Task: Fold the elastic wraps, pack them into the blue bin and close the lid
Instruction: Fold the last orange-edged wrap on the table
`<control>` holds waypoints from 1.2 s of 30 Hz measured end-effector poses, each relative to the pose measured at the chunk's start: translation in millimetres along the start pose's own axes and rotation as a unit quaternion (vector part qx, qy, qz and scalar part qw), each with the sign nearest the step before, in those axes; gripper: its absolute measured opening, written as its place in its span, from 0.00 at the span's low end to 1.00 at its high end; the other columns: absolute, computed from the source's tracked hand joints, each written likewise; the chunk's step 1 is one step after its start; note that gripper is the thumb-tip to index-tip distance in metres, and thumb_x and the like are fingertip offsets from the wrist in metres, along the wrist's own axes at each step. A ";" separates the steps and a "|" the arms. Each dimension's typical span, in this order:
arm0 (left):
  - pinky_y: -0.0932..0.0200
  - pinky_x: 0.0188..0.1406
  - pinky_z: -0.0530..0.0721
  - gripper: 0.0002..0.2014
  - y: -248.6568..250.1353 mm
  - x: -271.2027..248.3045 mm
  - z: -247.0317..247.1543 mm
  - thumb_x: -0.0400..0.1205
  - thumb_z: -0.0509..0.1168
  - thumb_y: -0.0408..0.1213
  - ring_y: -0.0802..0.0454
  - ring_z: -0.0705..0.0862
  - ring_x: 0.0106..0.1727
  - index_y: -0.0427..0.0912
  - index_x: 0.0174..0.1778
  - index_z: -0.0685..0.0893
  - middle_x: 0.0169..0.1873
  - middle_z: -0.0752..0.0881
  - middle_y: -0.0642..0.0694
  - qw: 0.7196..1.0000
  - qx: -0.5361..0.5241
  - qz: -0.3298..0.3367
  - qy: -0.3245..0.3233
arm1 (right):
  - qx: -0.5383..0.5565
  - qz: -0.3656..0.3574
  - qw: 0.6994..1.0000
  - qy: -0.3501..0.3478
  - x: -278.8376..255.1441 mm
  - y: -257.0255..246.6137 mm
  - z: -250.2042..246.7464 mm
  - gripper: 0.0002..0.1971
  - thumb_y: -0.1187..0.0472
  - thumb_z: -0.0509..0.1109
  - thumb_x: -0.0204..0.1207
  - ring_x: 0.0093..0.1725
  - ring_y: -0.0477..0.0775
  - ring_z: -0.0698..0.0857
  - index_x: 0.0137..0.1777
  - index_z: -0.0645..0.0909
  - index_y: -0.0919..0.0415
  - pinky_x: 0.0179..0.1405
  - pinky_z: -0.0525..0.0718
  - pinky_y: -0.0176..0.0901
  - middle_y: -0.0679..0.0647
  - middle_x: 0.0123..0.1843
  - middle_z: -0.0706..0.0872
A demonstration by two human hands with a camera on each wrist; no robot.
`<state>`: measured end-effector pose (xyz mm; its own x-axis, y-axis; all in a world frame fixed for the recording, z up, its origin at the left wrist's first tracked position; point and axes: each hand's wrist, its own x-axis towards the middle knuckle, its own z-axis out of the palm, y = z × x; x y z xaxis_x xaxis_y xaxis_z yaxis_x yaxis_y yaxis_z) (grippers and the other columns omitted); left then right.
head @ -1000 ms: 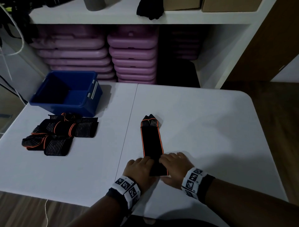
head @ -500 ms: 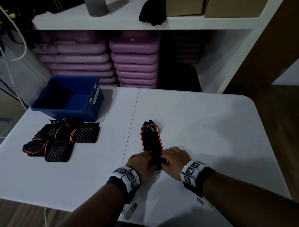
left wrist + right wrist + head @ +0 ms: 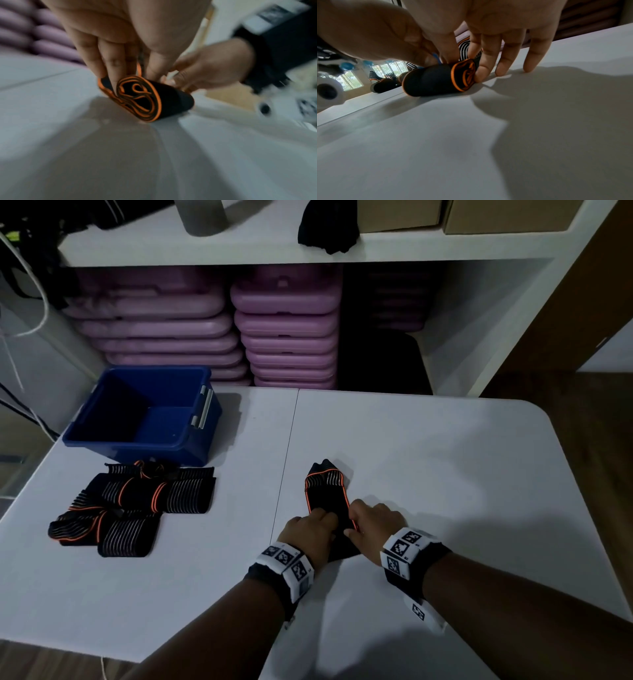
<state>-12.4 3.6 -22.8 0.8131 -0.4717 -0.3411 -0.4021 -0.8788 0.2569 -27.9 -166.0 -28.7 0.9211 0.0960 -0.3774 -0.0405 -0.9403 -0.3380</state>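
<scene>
A black elastic wrap with orange edges (image 3: 327, 494) lies lengthwise on the white table (image 3: 445, 460), its near end coiled into a roll (image 3: 147, 102) (image 3: 436, 79). My left hand (image 3: 313, 530) grips the roll's left end, fingers over the top, thumb behind. My right hand (image 3: 371, 523) pinches the right end between thumb and forefinger, its other fingers touching the table. The wrap's far striped end (image 3: 323, 477) is still flat. The open blue bin (image 3: 144, 412) stands at the back left. No lid is in view.
A heap of several black striped wraps (image 3: 133, 505) lies in front of the bin. Behind the table, stacked purple cases (image 3: 284, 326) fill a white shelf unit (image 3: 342, 251). Wood floor is at the right.
Both hands have rolled the near end of the wrap away from me, so the flat stretch is shorter. The roll has grown thicker. The view has tilted slightly.
</scene>
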 end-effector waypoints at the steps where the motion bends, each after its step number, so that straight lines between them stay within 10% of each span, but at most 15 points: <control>1: 0.52 0.57 0.75 0.12 1.2 -0.7 2.2 0.84 0.57 0.41 0.42 0.81 0.58 0.47 0.62 0.76 0.60 0.78 0.47 0.999 0.041 0.023 0.007 | -0.008 -0.012 1.000 0.002 -1.3 -0.3 -1.7 0.14 0.44 0.63 0.80 0.56 0.61 0.81 0.61 0.70 0.48 0.54 0.77 0.49 0.53 0.55 0.84; 6: 0.51 0.56 0.76 0.20 6.8 -9.5 7.5 0.78 0.60 0.53 0.45 0.81 0.58 0.46 0.61 0.82 0.57 0.81 0.48 0.995 0.084 0.047 0.026 | -0.067 -0.057 0.996 -0.004 -4.8 -2.6 -0.6 0.14 0.46 0.58 0.83 0.61 0.60 0.80 0.64 0.72 0.50 0.57 0.75 0.53 0.52 0.59 0.85; 14: 0.55 0.62 0.74 0.21 8.2 -8.1 4.5 0.74 0.64 0.45 0.47 0.81 0.58 0.46 0.63 0.78 0.59 0.79 0.49 0.994 0.091 0.053 0.008 | -0.138 -0.104 0.984 -0.037 -18.6 3.2 6.1 0.26 0.48 0.67 0.75 0.67 0.61 0.76 0.71 0.69 0.55 0.65 0.71 0.55 0.53 0.68 0.78; 21: 0.56 0.55 0.79 0.26 7.7 -35.2 2.5 0.65 0.55 0.60 0.51 0.82 0.54 0.51 0.53 0.83 0.51 0.82 0.53 0.996 -0.029 0.087 -0.013 | -0.055 -0.103 0.993 -0.036 -46.6 6.6 8.7 0.12 0.43 0.62 0.65 0.57 0.55 0.79 0.45 0.74 0.46 0.53 0.70 0.49 0.44 0.49 0.81; 26: 0.50 0.64 0.76 0.32 10.9 -39.0 10.6 0.66 0.48 0.61 0.50 0.75 0.64 0.51 0.58 0.85 0.66 0.77 0.53 0.994 -0.083 0.034 -0.062 | 0.000 -0.045 0.996 -0.082 -50.6 9.7 15.1 0.15 0.39 0.58 0.64 0.57 0.56 0.79 0.34 0.69 0.50 0.50 0.72 0.47 0.46 0.43 0.75; 36: 0.49 0.56 0.80 0.14 12.5 -15.1 7.1 0.84 0.59 0.42 0.43 0.79 0.59 0.45 0.64 0.78 0.57 0.77 0.44 0.995 -0.060 -0.050 0.061 | 0.038 0.076 0.996 -0.027 -29.8 4.2 15.1 0.19 0.40 0.59 0.73 0.56 0.62 0.83 0.52 0.78 0.53 0.52 0.83 0.51 0.53 0.51 0.84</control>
<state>-32.7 -0.8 -20.9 0.8942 -0.3639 -0.2606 -0.2693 -0.9025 0.3361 -61.4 -167.9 -31.9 0.8802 -0.0266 -0.4739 -0.2090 -0.9181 -0.3367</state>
